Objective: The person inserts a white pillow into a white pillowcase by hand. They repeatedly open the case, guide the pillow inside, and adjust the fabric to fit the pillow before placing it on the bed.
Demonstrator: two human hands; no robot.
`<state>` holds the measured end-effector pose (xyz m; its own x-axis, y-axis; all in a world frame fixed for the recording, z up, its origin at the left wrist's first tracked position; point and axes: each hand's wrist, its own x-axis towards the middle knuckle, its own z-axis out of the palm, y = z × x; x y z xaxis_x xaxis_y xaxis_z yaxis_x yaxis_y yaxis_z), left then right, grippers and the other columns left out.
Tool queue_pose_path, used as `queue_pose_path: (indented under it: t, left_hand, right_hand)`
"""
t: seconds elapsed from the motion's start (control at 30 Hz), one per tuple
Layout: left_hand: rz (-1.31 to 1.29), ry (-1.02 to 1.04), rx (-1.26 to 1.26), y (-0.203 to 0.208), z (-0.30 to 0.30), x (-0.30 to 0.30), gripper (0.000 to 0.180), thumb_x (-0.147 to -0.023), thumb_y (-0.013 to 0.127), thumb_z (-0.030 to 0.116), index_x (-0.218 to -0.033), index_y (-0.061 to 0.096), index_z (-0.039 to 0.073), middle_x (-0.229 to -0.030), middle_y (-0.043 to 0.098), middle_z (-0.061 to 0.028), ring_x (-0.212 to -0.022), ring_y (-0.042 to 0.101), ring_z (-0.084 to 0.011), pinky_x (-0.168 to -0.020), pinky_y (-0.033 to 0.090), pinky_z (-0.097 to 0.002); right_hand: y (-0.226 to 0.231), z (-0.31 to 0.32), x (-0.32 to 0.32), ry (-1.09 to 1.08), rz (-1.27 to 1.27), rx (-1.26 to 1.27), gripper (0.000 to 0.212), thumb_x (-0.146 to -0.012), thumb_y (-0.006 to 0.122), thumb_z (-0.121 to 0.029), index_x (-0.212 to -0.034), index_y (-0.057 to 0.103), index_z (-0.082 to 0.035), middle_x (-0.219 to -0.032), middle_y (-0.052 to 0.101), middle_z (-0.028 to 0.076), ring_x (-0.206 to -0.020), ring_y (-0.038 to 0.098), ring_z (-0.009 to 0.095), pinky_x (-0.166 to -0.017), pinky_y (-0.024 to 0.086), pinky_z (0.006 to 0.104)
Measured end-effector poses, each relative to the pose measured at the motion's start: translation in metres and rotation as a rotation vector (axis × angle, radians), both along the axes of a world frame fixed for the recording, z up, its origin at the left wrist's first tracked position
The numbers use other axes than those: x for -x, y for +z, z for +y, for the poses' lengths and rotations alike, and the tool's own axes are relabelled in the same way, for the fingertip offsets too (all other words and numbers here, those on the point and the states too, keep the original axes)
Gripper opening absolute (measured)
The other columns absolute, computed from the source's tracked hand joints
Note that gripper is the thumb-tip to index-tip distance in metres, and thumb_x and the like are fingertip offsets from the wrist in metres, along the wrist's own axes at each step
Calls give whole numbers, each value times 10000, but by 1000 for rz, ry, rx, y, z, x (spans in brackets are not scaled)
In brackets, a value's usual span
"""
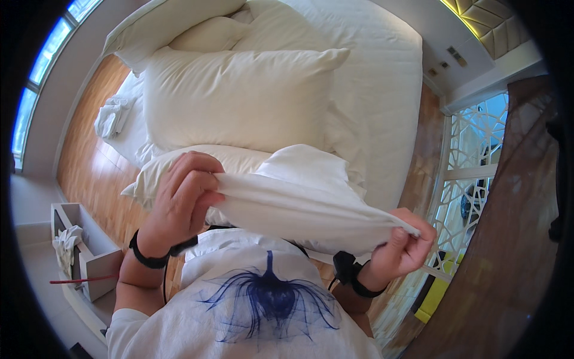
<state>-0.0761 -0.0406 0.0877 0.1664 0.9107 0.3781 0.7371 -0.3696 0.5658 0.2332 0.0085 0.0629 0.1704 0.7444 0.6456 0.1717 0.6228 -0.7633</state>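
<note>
A white cloth that looks like a pillowcase [293,206] is stretched between my two hands, in front of my body. My left hand [184,194] pinches its left end, fingers curled over the edge. At the other end, slightly lower in view, my right hand [409,242] grips a gathered corner between thumb and fingers. Part of the fabric bulges up behind the taut edge. Just beyond it lies a cream pillow [164,164], partly covered by the cloth and my left hand. A larger cream pillow [239,102] rests behind that one.
More cream pillows [173,24] are piled at the far left of the white bed [382,78]. Folded white cloth [113,116] lies at the bed's left edge. A grey open box or drawer [98,263] stands at left; a patterned lattice screen [463,197] is at right.
</note>
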Motion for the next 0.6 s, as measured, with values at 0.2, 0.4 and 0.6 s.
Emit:
queue_pose_path:
  t: [0.2,0.4,0.6]
  left_hand:
    - [125,301,-13,-24,-26,51,132,-878,617,20,-938,499,22,-1068,580,-174,-972,575,-336,-871,470,-412]
    - [-143,-78,132,-33,-48,30,976,-655,912,371,-1423,366,113,-1509,341,-300,-1399,356,-452,-1135,289,-572]
    - [52,29,174,-40,-38,-20,381,-745,744,238,-1033,656,6,-904,692,-115,-844,675,-301,-950,481,-482]
  right_hand:
    - [2,-4,32,527,-246,-84,132,-867,690,-81,-938,592,-28,-794,636,79,-649,587,210,-604,471,328]
    - [-23,-8,97,808,-395,-112,170,-808,708,-126,-912,604,-41,-743,601,66,-652,613,226,-639,515,318]
    - [-35,-11,120,745,-266,-108,213,-767,713,-165,-929,616,-65,-776,602,46,-730,619,218,-694,499,322]
